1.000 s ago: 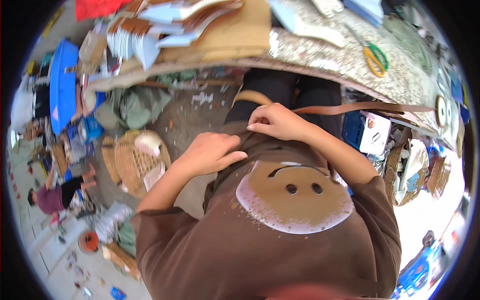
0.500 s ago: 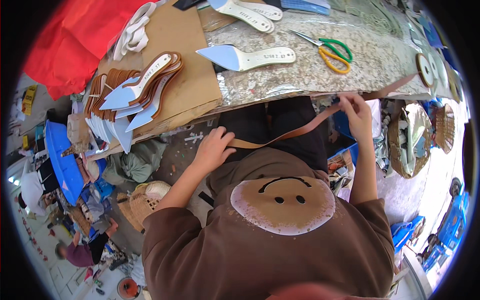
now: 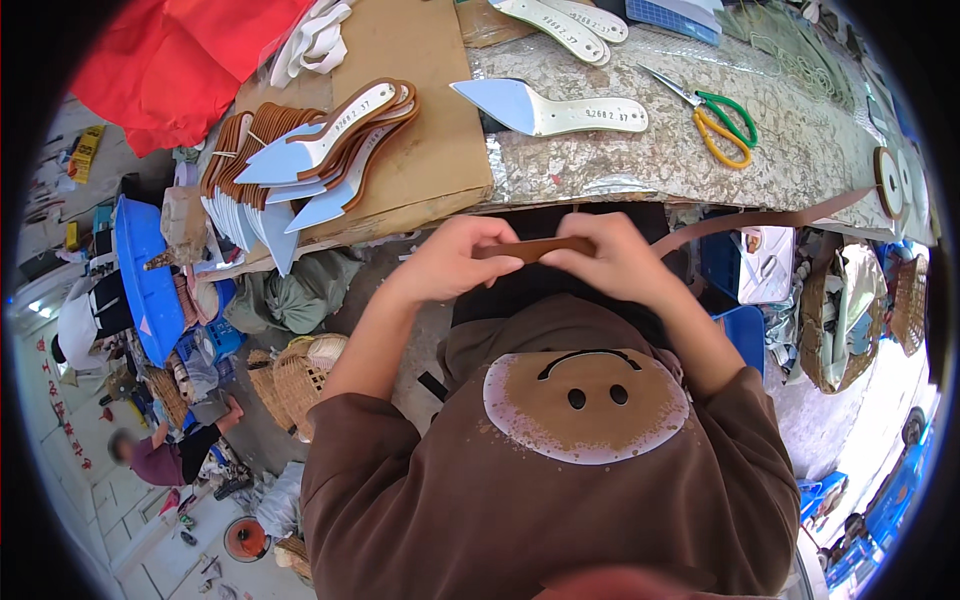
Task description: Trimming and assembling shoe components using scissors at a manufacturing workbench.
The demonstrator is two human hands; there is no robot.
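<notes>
A long brown strip (image 3: 547, 248) is stretched between my two hands, just off the near edge of the workbench. My left hand (image 3: 462, 258) pinches its end between thumb and fingers. My right hand (image 3: 607, 258), slightly blurred, grips it a short way along. From there the strip runs right and up to a roll (image 3: 889, 183) at the bench's right end. On the bench lie a single white, blue-tipped insole-shaped piece (image 3: 560, 110) and scissors (image 3: 722, 125) with one green and one yellow handle.
Stacked brown-edged insole pieces (image 3: 320, 150) rest on cardboard (image 3: 440, 150) at the left, beside white straps (image 3: 312, 40) and red cloth (image 3: 190, 60). Under the bench stand a blue tub (image 3: 150, 280) and wicker baskets (image 3: 300, 375). Another person (image 3: 170, 455) sits far off at lower left.
My right hand has moved left along the strip, close to my left hand, which has risen slightly. The span between my hands is now much shorter. The whole view has shifted.
</notes>
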